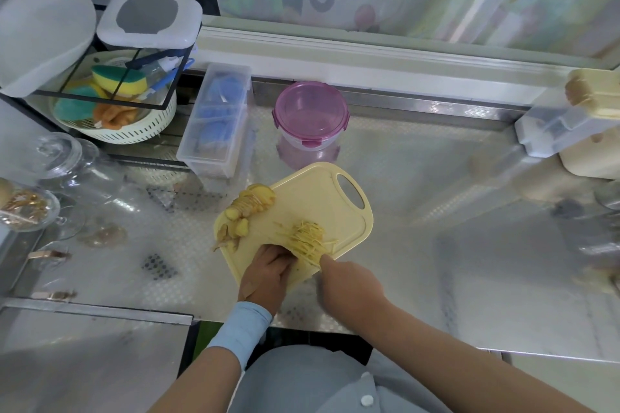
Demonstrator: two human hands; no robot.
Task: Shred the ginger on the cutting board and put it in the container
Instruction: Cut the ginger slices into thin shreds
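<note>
In the head view the left hand [268, 270] lay knuckles-up on the near end of the cutting board [318, 191], its fingers curled down at the near edge of a loose heap of ginger shreds [307, 238]. Whether the tips pinned a slice beneath them could not be told. The right hand [347, 282] sat just to its right, smeared by motion, so neither how far it was closed nor any blade in it could be made out (a knife would be the natural guess, but only a guess). Beyond the left knuckles and off to their left, a fan of ginger slices [256, 199] and a few knobbly chunks [235, 228] lay uncut. The container [310, 114] stood well beyond both hands, past the board's handle end, its pink lid on. The step looked like shredding, perhaps half done. To do it well, the left fingertips should tuck behind the knuckles, the cuts should run fine and parallel, the heap should be kept from the board's right edge, and the lid should come off before any transfer.
</note>
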